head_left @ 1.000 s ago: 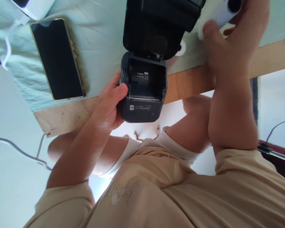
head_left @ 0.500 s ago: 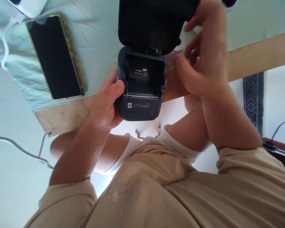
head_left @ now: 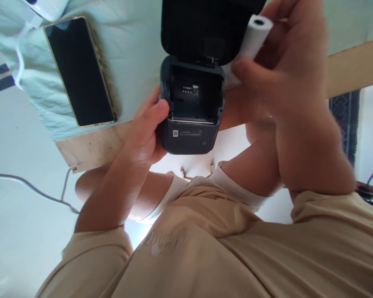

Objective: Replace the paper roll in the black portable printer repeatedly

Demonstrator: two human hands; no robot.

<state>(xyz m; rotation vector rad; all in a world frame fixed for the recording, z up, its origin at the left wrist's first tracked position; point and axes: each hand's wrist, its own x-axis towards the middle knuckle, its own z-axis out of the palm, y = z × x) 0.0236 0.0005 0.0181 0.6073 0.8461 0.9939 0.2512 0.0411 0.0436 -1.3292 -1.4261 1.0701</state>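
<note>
Holding one paper roll (head_left: 251,35), one printer (head_left: 191,107)

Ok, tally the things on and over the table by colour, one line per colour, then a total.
Black or dark grey: 2, the open printer that the left hand holds, and the phone.
White: 2, the paper roll in the right hand, and the device at the top edge.
Total: 4

A: How many printers do you see?

B: You have one printer (head_left: 191,103), lid open. Just right of the printer you have one paper roll (head_left: 251,35).

A: Phones?

B: One phone (head_left: 81,70), left of the printer. One white device (head_left: 46,6) sits farther left, at the top edge.

A: Hands?

B: Two, yours: left hand (head_left: 146,132) and right hand (head_left: 286,78).
</note>
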